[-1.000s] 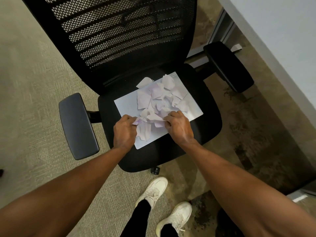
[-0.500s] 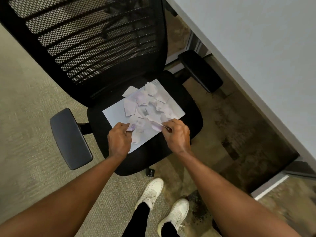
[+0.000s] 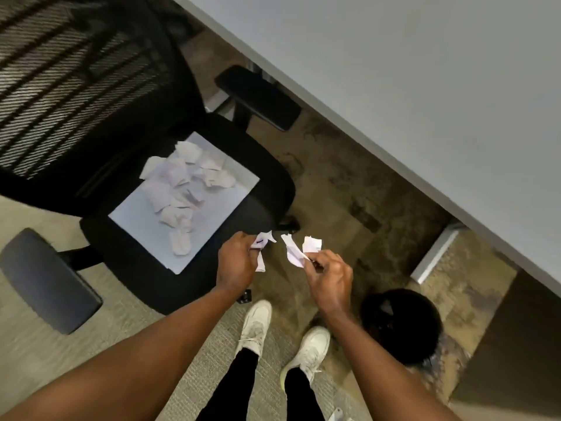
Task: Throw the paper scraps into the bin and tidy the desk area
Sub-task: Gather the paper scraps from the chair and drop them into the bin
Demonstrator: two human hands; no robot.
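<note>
While both hands hung in the air past the front edge of the chair seat, each was closed around torn paper. The left hand point(image 3: 235, 262) gripped a small bunch of scraps point(image 3: 261, 243), with one strip hanging down below its fingers. The right hand point(image 3: 329, 276) pinched two more pieces point(image 3: 296, 250) between thumb and fingertips, and these stuck up and to the left of the knuckles. The two hands were near each other but apart, and the paper in one did not touch the paper in the other.

Down and to the right of the right hand stood a round black bin point(image 3: 400, 326) on the floor, just beside the person's right shoe point(image 3: 309, 347). A pale scrap showed inside it near the rim. The left shoe point(image 3: 256, 323) sat beside the chair base.

To the left, a black office chair point(image 3: 145, 275) carried a white sheet point(image 3: 218, 189) flat on its seat, and a loose pile of torn paper point(image 3: 182, 189) lay on that sheet, mostly toward the backrest. Two padded armrests flanked the seat. A grey desk point(image 3: 425, 86) filled the upper right, its edge running diagonally above the stained carpet point(image 3: 334, 177).
</note>
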